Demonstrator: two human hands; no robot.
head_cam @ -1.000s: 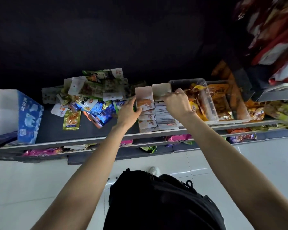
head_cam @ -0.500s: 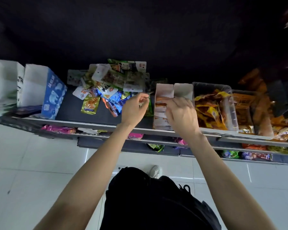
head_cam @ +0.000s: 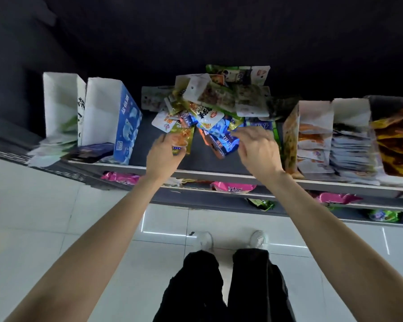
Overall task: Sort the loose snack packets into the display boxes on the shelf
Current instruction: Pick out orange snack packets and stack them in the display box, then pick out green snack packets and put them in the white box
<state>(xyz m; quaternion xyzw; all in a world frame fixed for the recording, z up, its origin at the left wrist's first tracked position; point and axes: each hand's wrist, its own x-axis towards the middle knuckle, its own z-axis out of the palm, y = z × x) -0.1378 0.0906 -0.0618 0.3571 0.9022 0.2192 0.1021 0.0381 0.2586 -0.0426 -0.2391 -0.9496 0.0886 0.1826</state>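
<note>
At far left on the shelf [head_cam: 163, 162] stand two white display boxes: a plain white box [head_cam: 61, 101], then a blue-sided box [head_cam: 126, 126] with polar-bear print; flat packets [head_cam: 54, 147] are spilled at their feet. Next comes the pile of loose snack packets [head_cam: 209, 108], mid-shelf toward the back, overlapping each other: whitish ones on top, blue and gold ones at the near edge.

Left hand [head_cam: 164, 154] is at the pile's near-left corner, fingers curled round a gold packet [head_cam: 182, 139] with an orange picture, thumb side against its lower end. The packet lies at the edge of the pile, touching the others.

Right hand [head_cam: 257, 147] is over the pile's near-right edge, fingers bent down beside a blue packet [head_cam: 221, 138]. It looks part open; can't tell whether it touches or pinches anything, fingertips blurred.

Right of that is an orange-sided box [head_cam: 291, 133] holding a row of white-and-orange packets, touching a second white box [head_cam: 351, 112] full of pale flat packets. At far right, a clear bin [head_cam: 372, 101] with yellow-brown bags, cut off by the frame.

Below, the lower shelf [head_cam: 219, 202] carries pink bags [head_cam: 233, 186] and a green bag [head_cam: 261, 204]. The person stands on white floor tiles [head_cam: 79, 228], in dark trousers and white shoes [head_cam: 258, 239].
</note>
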